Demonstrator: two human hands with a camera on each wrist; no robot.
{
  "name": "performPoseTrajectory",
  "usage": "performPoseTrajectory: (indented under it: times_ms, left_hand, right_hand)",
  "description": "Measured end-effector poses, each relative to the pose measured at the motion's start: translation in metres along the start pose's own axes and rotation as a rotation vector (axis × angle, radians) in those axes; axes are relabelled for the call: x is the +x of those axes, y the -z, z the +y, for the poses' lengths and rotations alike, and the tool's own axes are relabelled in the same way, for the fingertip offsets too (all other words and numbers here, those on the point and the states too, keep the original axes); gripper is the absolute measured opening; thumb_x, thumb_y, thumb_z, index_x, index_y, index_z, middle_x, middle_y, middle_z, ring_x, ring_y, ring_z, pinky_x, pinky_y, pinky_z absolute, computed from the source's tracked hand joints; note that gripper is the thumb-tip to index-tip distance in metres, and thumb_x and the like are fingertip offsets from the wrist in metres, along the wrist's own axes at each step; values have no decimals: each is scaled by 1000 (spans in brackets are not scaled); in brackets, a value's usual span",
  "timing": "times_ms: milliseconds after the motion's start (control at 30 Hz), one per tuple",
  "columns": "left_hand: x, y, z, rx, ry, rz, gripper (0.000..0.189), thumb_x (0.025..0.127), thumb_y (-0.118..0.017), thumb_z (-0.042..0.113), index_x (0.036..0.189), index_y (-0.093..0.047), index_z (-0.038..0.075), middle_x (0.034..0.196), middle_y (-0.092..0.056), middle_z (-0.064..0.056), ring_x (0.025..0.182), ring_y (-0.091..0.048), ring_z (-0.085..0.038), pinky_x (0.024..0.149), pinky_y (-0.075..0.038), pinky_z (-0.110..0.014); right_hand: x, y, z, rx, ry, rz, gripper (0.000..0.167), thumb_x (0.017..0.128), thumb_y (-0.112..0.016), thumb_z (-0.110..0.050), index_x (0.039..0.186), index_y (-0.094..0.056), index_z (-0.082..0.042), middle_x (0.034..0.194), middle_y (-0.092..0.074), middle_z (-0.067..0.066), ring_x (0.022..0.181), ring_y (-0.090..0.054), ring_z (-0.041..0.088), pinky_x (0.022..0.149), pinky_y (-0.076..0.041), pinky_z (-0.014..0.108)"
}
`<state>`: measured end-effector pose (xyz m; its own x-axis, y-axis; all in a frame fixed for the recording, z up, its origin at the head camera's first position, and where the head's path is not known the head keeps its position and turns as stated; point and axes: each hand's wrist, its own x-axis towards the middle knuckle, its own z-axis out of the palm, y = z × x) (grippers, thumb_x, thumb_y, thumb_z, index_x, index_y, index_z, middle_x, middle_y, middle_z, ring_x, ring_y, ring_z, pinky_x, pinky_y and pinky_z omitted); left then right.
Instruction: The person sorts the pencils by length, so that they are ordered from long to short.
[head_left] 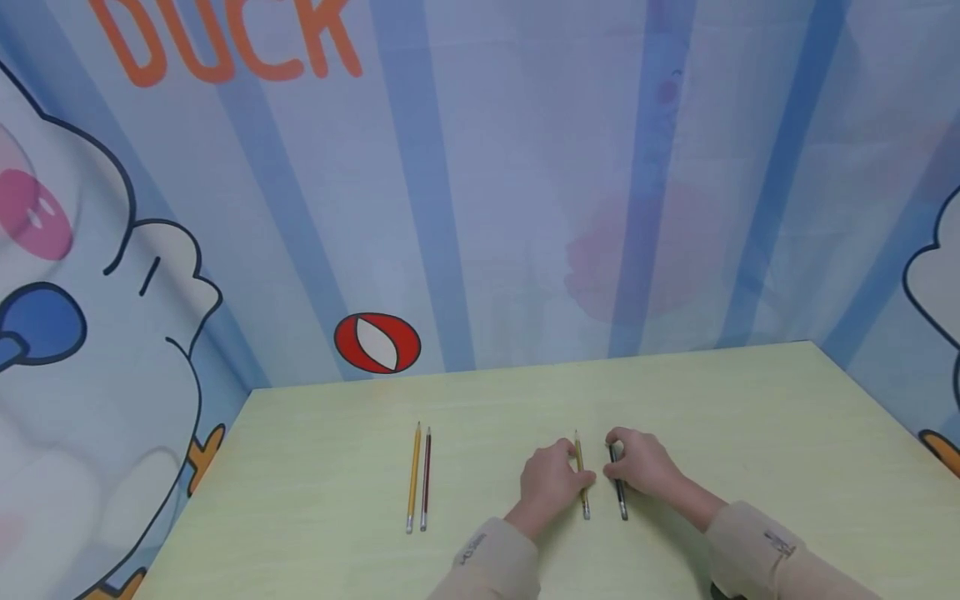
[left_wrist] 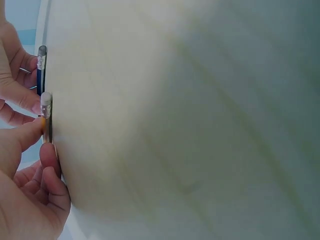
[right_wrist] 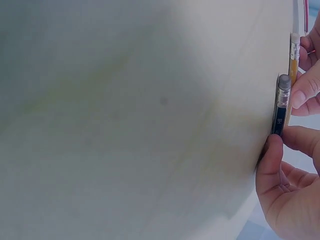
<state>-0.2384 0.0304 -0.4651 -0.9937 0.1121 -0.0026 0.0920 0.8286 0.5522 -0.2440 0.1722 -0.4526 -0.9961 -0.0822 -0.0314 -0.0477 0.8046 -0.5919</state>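
My left hand (head_left: 551, 481) pinches a yellow pencil (head_left: 586, 505) between thumb and fingers, its white eraser end toward me in the head view. Just to the right, my right hand (head_left: 643, 461) pinches a dark pencil (head_left: 622, 500) with a grey eraser (right_wrist: 284, 81). The two pencils lie nearly parallel, a small gap apart, points away from me. Further left on the table lie another yellow pencil (head_left: 413, 479) and a dark red pencil (head_left: 426, 481), side by side, with no hand on them. Fingers cover the middle of both held pencils.
The pale yellow-green table (head_left: 337, 467) ends at a back edge against a blue striped cloth backdrop (head_left: 510, 208) with cartoon prints. Beige sleeves (head_left: 491, 562) cover both forearms. A small dark object (head_left: 723, 592) shows under the right sleeve at the bottom.
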Motion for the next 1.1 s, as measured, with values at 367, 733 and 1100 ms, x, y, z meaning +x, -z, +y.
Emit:
performPoseTrajectory:
  times_ms: [367,733,1100]
  left_hand:
    - [0,3,2,5,-7,1,31,70,-72,32,91,-62,10,76,-63,0,55,-44,-10,49,-35,-22]
    - [1,6,1,37,-48,12,26,70,-71,26,89,-63,10,74,-62,1,57,-47,-11,50,-37,-22]
    - [1,8,2,21,-48,-27,25,69,-68,21,90,-63,9,73,-61,0,57,-46,-11,50,-37,-21]
  right_hand:
    - [0,1,-1,39,-26,-14,38,70,-67,-4,105,-55,2,55,-53,2,42,-46,10,44,-38,24]
    - [-2,1,-2,73,-54,-21,37,71,-64,-2,107,-55,1,55,-52,3,41,-46,10,43,-39,23]
    - [-1,3,0,86,-62,-43,37,71,-62,0,107,-54,4,56,-52,4,42,-48,11,43,-40,23]
